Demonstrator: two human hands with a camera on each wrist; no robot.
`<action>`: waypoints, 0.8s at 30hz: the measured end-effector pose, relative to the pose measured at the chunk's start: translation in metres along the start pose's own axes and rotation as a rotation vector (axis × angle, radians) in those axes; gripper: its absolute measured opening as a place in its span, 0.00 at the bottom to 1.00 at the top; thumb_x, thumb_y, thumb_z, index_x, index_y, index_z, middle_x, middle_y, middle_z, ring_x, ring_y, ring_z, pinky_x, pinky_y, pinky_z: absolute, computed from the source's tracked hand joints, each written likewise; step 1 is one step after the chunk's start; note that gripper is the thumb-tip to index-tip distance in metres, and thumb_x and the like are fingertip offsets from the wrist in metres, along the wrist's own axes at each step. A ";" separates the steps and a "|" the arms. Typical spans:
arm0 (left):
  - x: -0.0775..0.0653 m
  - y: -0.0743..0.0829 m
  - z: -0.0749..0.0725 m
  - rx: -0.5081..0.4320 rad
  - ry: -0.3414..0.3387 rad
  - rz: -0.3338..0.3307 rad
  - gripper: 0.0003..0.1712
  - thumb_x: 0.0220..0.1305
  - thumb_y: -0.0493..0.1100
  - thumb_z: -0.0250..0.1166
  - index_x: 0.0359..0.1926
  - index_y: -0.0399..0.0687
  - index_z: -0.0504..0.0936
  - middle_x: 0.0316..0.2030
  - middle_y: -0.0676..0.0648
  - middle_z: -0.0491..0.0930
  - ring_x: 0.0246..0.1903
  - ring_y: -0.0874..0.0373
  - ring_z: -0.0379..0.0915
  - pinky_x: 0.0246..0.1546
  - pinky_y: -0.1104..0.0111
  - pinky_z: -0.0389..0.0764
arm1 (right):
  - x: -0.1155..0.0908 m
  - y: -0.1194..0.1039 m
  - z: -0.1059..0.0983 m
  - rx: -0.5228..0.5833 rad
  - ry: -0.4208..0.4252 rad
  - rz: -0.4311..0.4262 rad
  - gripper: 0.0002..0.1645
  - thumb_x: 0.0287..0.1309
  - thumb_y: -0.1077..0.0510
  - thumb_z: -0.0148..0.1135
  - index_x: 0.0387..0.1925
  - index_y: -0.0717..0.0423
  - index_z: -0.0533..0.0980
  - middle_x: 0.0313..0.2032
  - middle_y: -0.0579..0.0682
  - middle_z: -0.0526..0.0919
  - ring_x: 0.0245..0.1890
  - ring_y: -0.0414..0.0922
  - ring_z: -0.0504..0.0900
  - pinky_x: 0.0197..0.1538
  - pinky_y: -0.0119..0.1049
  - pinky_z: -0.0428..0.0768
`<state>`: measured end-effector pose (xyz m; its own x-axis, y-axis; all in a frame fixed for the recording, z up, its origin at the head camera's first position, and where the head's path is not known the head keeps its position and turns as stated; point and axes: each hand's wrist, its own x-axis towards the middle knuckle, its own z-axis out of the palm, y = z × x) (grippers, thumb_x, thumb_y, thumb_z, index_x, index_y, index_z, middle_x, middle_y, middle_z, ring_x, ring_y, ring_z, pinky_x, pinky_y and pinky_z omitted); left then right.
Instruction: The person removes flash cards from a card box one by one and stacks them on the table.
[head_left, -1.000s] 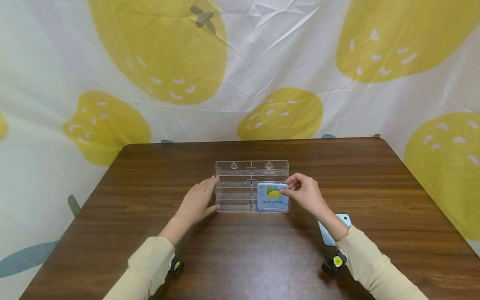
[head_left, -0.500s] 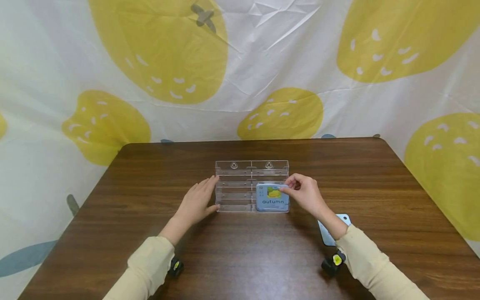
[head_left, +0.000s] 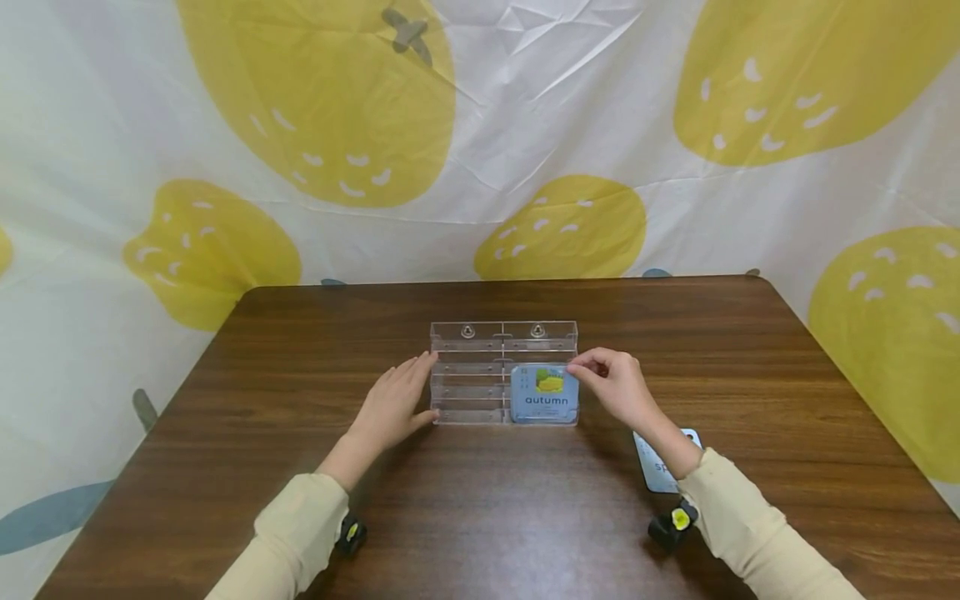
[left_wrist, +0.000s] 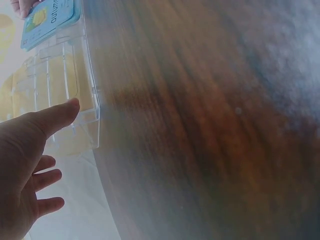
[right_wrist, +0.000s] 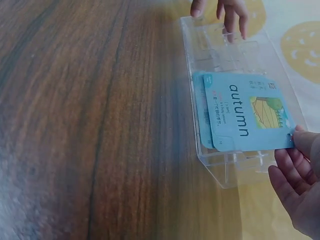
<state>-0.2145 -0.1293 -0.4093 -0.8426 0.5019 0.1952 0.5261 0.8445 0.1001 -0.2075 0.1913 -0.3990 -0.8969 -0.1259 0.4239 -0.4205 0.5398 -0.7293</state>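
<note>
A clear plastic rack (head_left: 468, 416) with stepped compartments in two columns stands on the table. My left hand (head_left: 390, 404) rests at its left side, fingers straight and thumb apart. At the front right of the rack, my right hand (head_left: 618, 390) pinches the upper right corner of a light blue card (head_left: 546, 410) printed "autumn". In the right wrist view, another blue card (right_wrist: 203, 120) shows behind this one, mostly hidden by it. The left column holds no cards.
Another light blue card (head_left: 654, 467) lies on the brown wooden table (head_left: 480, 517), partly hidden under my right forearm; its letters begin "sp". A white cloth with yellow fruit shapes (head_left: 562, 229) hangs behind the table.
The autumn card has shifted slightly left and up in the rack with my right hand. More of the card under my right forearm shows. The left hand stays in place.
</note>
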 end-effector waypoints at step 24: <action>-0.001 0.001 -0.001 -0.016 -0.012 -0.011 0.49 0.51 0.51 0.68 0.67 0.40 0.54 0.64 0.38 0.60 0.61 0.45 0.58 0.59 0.50 0.61 | 0.016 -0.013 -0.026 0.034 -0.018 0.001 0.06 0.54 0.63 0.61 0.29 0.64 0.80 0.22 0.56 0.80 0.17 0.34 0.66 0.19 0.26 0.66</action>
<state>-0.2136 -0.1290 -0.4088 -0.8498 0.4946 0.1821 0.5183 0.8471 0.1175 -0.2131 0.2038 -0.3692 -0.8994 -0.1406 0.4140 -0.4240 0.5113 -0.7475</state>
